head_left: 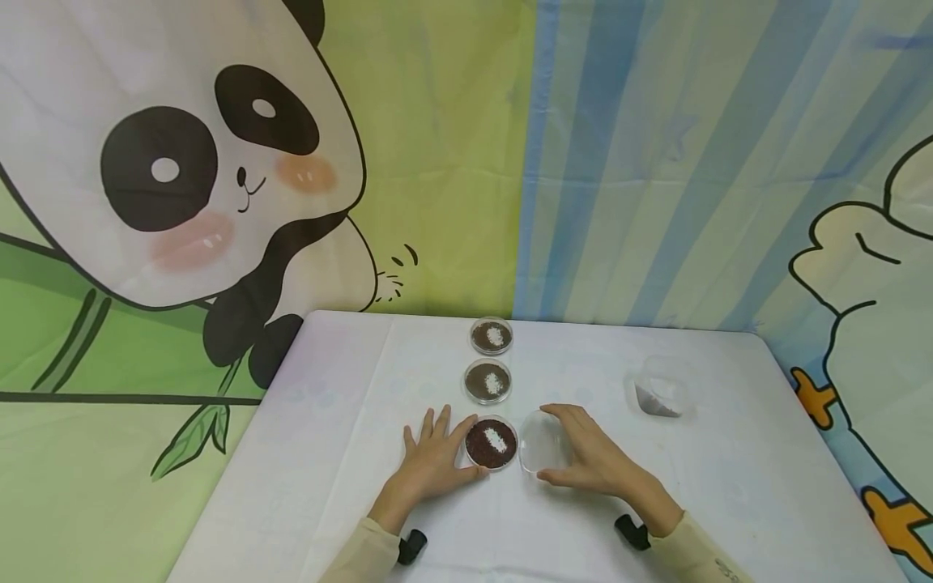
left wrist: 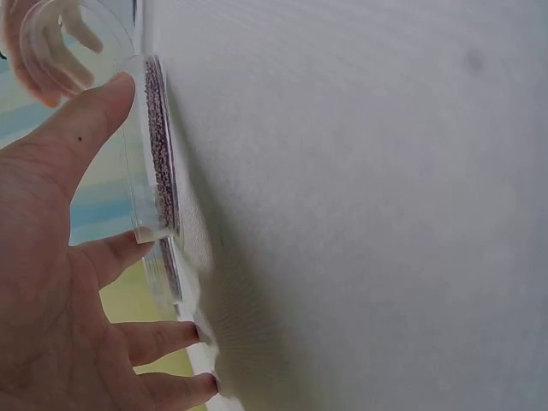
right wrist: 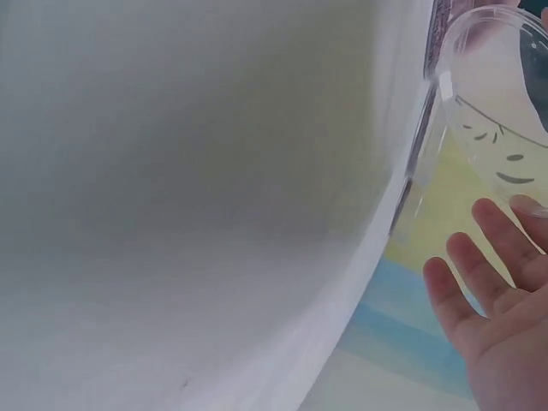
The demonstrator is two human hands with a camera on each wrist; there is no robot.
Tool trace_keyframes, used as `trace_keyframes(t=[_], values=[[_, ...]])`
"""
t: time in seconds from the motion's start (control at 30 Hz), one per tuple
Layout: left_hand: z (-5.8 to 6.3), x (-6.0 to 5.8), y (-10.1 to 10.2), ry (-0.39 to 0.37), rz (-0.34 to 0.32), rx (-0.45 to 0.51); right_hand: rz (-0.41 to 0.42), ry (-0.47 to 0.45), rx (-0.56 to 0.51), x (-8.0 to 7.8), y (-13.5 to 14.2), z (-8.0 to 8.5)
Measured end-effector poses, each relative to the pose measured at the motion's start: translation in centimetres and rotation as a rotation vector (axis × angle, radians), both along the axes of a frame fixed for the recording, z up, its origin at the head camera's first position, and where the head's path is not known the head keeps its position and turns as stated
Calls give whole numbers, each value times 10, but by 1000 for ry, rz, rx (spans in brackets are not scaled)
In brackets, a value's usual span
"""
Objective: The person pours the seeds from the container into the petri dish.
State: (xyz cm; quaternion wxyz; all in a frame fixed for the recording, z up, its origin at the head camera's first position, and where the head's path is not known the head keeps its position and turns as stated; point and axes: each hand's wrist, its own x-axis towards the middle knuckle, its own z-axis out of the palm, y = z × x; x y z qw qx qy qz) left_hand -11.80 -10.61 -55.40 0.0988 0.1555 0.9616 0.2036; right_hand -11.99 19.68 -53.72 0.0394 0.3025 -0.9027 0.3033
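Observation:
A round clear petri dish [head_left: 491,443] holds dark brown grains with a white patch on top. My left hand [head_left: 435,458] grips its rim between thumb and index finger, the other fingers spread on the cloth. In the left wrist view the dish [left wrist: 158,145] shows edge-on, resting on the table. Just right of it, my right hand [head_left: 583,453] holds a clear round lid [head_left: 541,444] by its edge, thumb near and index finger far. The lid [right wrist: 488,111] is raised off the table and tilted, its other fingers extended away from it.
Two similar filled petri dishes, a middle one [head_left: 487,381] and a far one [head_left: 492,336], line up behind on the white tablecloth [head_left: 350,453]. A clear container [head_left: 659,395] with grey material stands at the right. A printed panda curtain [head_left: 437,162] hangs behind the table.

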Motion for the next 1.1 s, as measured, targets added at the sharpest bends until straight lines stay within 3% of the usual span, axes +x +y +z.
trace_keyframes(t=[0.53, 1.1], values=[[-1, -1, -2, 7, -15, -7, 87, -30, -70, -6, -34, 4], [3, 1, -2, 6, -23, 1, 146, 25, -102, -12, -50, 0]])
